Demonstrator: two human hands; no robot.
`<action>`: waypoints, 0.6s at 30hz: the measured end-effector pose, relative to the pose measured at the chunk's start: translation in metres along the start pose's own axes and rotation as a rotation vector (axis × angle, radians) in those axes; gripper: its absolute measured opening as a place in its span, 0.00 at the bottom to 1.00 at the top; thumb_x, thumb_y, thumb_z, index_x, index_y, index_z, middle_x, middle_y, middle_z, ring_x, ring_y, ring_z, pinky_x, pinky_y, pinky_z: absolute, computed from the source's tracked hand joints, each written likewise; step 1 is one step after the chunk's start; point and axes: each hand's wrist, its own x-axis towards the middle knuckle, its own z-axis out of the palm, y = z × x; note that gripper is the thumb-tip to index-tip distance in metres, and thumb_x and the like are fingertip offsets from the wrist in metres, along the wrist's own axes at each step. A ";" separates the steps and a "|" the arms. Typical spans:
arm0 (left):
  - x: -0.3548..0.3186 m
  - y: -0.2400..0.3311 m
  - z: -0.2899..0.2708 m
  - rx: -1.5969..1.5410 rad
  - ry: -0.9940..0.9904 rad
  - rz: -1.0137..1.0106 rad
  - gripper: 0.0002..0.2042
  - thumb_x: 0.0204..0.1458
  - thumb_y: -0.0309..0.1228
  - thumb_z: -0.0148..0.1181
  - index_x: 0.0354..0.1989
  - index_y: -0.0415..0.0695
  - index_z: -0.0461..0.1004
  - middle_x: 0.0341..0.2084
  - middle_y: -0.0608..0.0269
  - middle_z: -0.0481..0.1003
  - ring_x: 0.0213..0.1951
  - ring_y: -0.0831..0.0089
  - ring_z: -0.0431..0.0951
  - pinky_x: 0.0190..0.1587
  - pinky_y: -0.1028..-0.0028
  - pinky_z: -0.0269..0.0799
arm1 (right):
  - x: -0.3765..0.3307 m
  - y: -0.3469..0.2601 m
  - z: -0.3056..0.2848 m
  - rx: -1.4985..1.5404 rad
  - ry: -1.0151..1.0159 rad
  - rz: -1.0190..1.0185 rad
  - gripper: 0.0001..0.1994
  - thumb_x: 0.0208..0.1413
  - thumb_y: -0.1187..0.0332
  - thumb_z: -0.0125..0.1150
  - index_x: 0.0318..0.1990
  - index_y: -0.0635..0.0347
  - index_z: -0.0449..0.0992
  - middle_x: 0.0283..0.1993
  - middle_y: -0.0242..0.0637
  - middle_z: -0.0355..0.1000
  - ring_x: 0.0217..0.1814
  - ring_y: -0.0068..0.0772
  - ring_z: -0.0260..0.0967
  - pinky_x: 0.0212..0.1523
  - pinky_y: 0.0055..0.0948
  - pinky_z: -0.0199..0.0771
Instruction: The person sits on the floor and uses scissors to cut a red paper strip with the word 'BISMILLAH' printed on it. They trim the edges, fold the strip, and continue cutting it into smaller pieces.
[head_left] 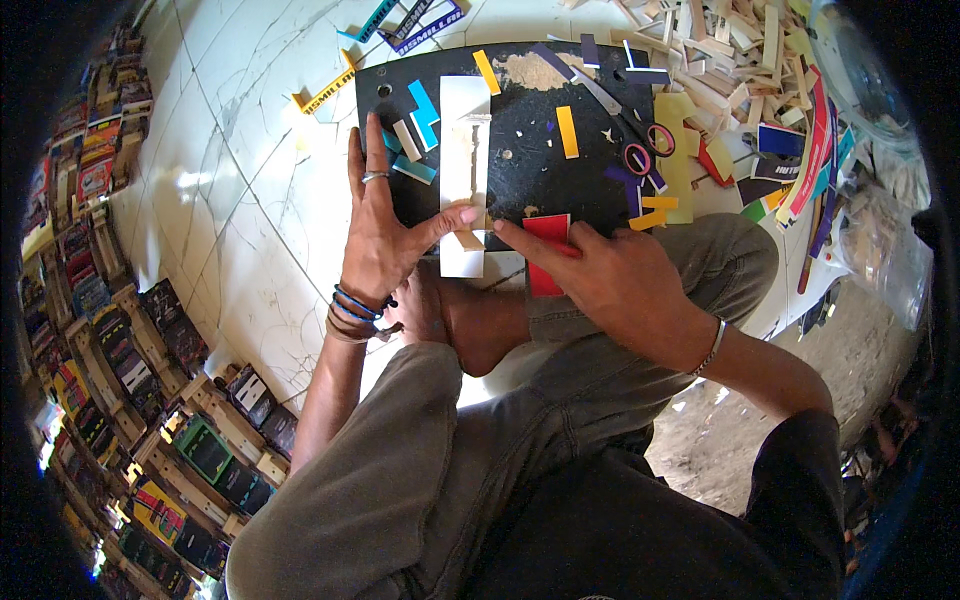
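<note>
A long white strip (462, 100) of card or paper lies lengthwise on a dark board (530, 130), its near end past the board's edge. My left hand (385, 225) has its fingers spread beside the strip, and its thumb presses on it near a small tan piece (468, 240). From the other side, my right hand (610, 270) stretches its index finger to the strip's right edge; the other fingers are curled and its thumb is hidden. A red rectangular piece (547, 228) lies under that index finger; I cannot see whether the hidden thumb touches it.
Scissors (625, 125) with dark red handles lie at the board's right, beside a pale yellow sheet (675, 150). Blue (424, 115) and yellow pieces (567, 132) are scattered about. Wood offcuts (735, 50) heap at the far right. Stacked wood-framed items (130, 360) line the left.
</note>
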 end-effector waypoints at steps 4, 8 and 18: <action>-0.001 0.000 0.000 0.001 -0.005 -0.004 0.68 0.34 0.51 0.84 0.79 0.42 0.39 0.72 0.27 0.46 0.74 0.40 0.54 0.68 0.51 0.67 | 0.000 0.000 0.000 0.013 0.001 0.004 0.36 0.58 0.64 0.64 0.75 0.35 0.61 0.32 0.38 0.73 0.22 0.32 0.75 0.24 0.30 0.79; -0.002 0.001 0.001 0.013 0.000 -0.017 0.68 0.34 0.51 0.84 0.80 0.45 0.39 0.71 0.28 0.47 0.73 0.40 0.56 0.68 0.52 0.67 | 0.002 0.000 0.001 0.008 0.007 -0.003 0.37 0.57 0.63 0.64 0.75 0.35 0.61 0.31 0.37 0.72 0.21 0.32 0.74 0.23 0.31 0.78; -0.002 0.000 0.002 0.030 0.013 -0.008 0.69 0.33 0.52 0.84 0.80 0.45 0.38 0.70 0.27 0.48 0.70 0.38 0.61 0.67 0.50 0.69 | 0.003 -0.004 -0.005 -0.018 -0.031 -0.017 0.38 0.60 0.66 0.60 0.78 0.34 0.56 0.31 0.40 0.72 0.21 0.34 0.74 0.23 0.33 0.78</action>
